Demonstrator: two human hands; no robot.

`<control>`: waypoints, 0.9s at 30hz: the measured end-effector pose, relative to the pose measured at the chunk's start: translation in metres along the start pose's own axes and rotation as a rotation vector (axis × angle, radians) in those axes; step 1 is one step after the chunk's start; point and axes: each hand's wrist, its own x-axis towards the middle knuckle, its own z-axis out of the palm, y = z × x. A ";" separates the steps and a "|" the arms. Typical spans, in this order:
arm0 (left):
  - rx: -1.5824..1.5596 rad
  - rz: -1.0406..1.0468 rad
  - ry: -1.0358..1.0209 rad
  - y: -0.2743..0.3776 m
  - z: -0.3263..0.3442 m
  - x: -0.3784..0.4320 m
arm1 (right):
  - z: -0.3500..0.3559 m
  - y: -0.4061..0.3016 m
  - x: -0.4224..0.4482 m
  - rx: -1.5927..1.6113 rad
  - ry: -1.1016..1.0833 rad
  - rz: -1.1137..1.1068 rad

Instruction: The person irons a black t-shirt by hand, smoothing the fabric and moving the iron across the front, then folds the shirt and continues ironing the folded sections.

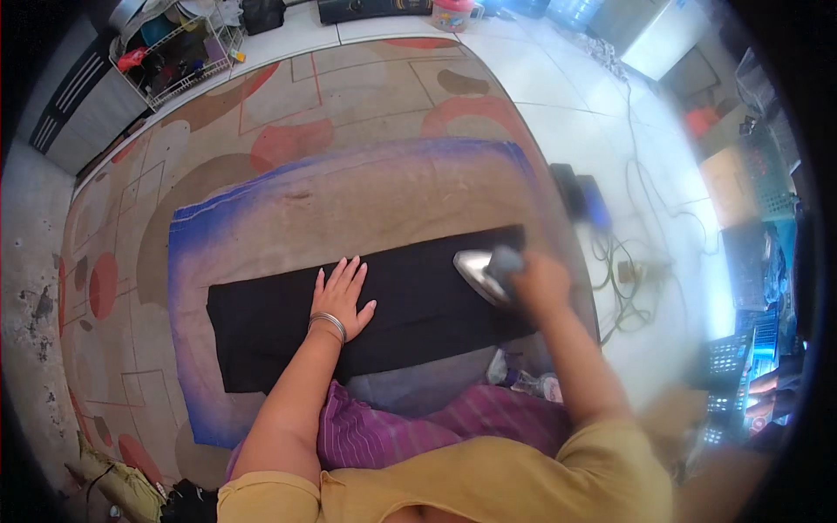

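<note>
A folded black cloth garment [405,307] lies lengthwise on a brown ironing cloth with blue edges [386,189]. My left hand [340,297] rests flat on the garment left of its middle, fingers spread, with metal bangles at the wrist. On the garment's right part sits a clothes iron [474,269], its pointed silver soleplate facing left. My right hand [543,284] is closed round the iron's dark handle and looks blurred. Near my knees, partly hidden by my right arm, lies a clear plastic bottle [523,379].
A patterned mat [288,140] spreads under the cloth. To the right, coiled cords [621,287] lie on white floor tiles [562,118]. A wire rack [189,72] stands at the far left, a pink-lidded jug [454,14] at the back. Plastic crates [726,372] line the right side.
</note>
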 end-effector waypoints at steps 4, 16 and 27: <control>0.024 -0.009 -0.017 0.001 -0.002 -0.002 | 0.022 0.008 -0.032 0.008 0.233 -0.359; -0.544 -0.108 -0.176 -0.010 -0.047 -0.055 | 0.007 -0.011 0.051 -0.020 0.062 -0.350; -1.518 -0.559 -0.386 -0.026 -0.032 -0.239 | -0.025 -0.086 -0.026 -0.013 0.130 -0.336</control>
